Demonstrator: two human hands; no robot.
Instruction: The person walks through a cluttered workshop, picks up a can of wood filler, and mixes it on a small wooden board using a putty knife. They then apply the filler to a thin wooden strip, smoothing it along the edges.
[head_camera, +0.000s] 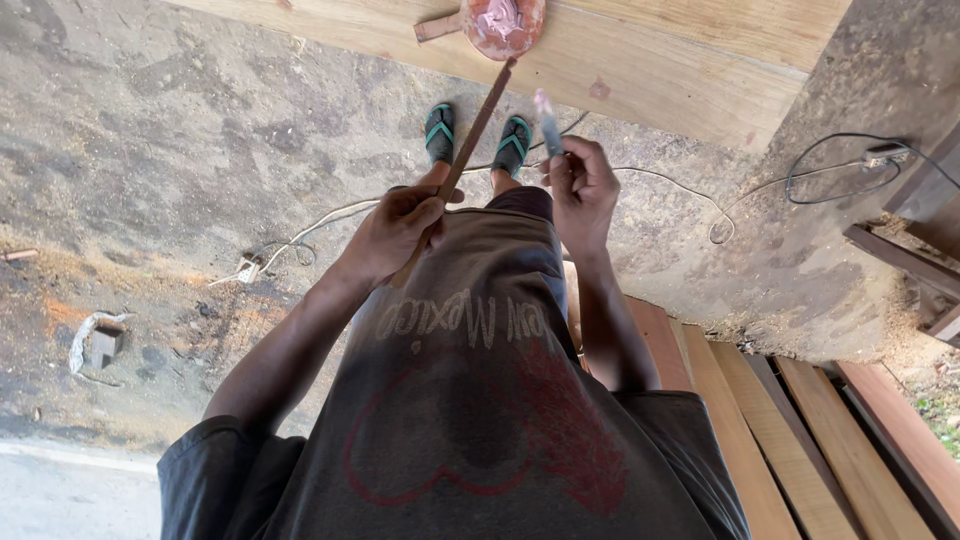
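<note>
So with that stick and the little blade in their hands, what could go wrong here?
The right hand holds a thin blade-like tool pointing up, close to the left hand gripping the long stick; a slip might nick its fingers. The stick's far end reaches the pink-smeared bowl on the plank and could tip it. Loose white cables near the sandalled feet might trip them.
</note>
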